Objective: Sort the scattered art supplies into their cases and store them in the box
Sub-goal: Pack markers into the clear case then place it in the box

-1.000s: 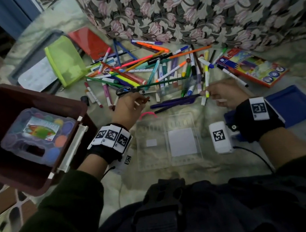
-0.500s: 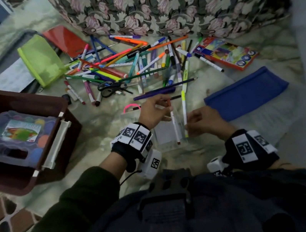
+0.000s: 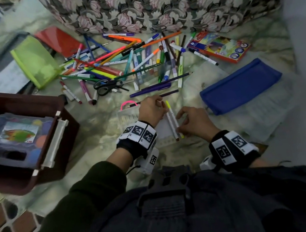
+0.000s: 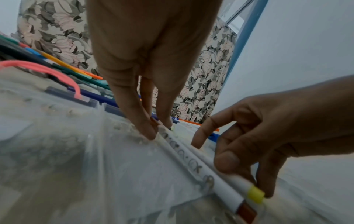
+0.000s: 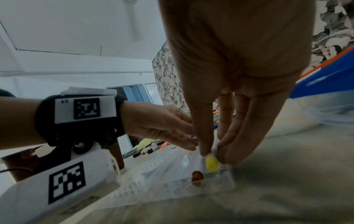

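Square black-and-white code markers are carried on the left wristband (image 5: 86, 108), the right wristband (image 3: 232, 146) and the left wrist camera housing (image 5: 67, 181), two small characters (seemingly "17") are printed beside the left wristband's code, and the print on the coloured-pencil box (image 3: 219, 47) cannot be read.

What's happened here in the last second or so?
Both hands drew back from the pile of pens, each bringing a marker. The left hand now pinches the brown-capped marker, the right hand the yellow-capped marker, side by side on the clear case. The brown box and blue pouch stayed put.
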`<move>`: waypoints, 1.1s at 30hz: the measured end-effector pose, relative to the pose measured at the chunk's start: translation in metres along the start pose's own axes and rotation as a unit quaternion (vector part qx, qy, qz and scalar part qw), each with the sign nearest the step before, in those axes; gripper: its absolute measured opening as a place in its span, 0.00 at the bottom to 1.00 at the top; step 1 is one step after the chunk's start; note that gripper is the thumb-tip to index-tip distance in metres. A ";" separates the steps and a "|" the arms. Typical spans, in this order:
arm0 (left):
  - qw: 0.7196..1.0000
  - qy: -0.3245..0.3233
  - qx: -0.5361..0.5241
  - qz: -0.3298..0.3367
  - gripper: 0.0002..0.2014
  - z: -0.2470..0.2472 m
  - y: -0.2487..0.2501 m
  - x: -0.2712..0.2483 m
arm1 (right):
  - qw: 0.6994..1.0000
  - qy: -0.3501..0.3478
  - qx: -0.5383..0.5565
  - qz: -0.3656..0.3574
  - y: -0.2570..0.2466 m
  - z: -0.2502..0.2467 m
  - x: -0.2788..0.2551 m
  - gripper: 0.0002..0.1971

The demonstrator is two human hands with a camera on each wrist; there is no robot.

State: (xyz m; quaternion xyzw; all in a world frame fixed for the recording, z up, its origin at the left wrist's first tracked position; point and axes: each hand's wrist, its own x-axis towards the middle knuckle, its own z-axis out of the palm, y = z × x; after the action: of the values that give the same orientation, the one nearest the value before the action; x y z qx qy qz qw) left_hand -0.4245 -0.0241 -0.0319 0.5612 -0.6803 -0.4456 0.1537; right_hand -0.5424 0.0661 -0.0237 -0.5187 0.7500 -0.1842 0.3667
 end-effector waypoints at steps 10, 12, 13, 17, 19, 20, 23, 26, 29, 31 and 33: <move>0.993 -0.035 0.102 0.051 0.29 0.001 -0.004 -0.013 | 0.999 0.039 0.019 -0.008 0.005 0.005 0.009 0.23; 0.991 -0.039 0.117 0.054 0.30 0.002 -0.004 -0.013 | 0.999 0.029 0.015 -0.019 0.005 0.005 0.010 0.30; 0.991 -0.041 0.120 0.053 0.30 0.002 -0.004 -0.012 | 0.999 0.022 0.013 -0.022 0.005 0.005 0.011 0.32; 0.990 -0.039 0.119 0.058 0.28 0.005 -0.007 -0.011 | 0.999 0.002 -0.019 -0.028 0.005 0.006 0.012 0.32; 0.990 -0.037 0.123 0.061 0.28 0.006 -0.010 -0.010 | 0.999 0.003 -0.027 -0.032 0.005 0.006 0.012 0.29; 0.989 -0.035 0.128 0.062 0.29 0.007 -0.011 -0.009 | 0.999 0.004 -0.034 -0.038 0.005 0.006 0.011 0.26; 0.987 -0.036 0.140 0.066 0.30 0.008 -0.013 -0.007 | 0.990 -0.013 -0.130 -0.055 0.001 0.006 0.011 0.23; 0.984 -0.041 0.156 0.074 0.29 0.010 -0.015 -0.006 | 0.976 -0.021 -0.210 -0.060 -0.004 0.004 0.012 0.19; 0.983 -0.048 0.162 0.076 0.29 0.009 -0.015 -0.007 | 0.965 -0.031 -0.249 -0.073 -0.009 0.001 0.015 0.19; 0.981 -0.056 0.170 0.076 0.28 0.007 -0.014 -0.007 | 0.965 -0.043 -0.250 -0.069 -0.012 0.000 0.015 0.19; 0.975 -0.069 0.196 0.079 0.26 0.005 -0.011 -0.005 | 0.974 -0.049 -0.213 -0.063 -0.012 -0.003 0.017 0.18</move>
State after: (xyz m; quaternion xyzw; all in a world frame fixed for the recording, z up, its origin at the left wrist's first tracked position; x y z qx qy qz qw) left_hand -0.4189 -0.0171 -0.0417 0.4929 -0.8056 -0.3277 0.0285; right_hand -0.5394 0.0458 -0.0198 -0.6397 0.7188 -0.0170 0.2716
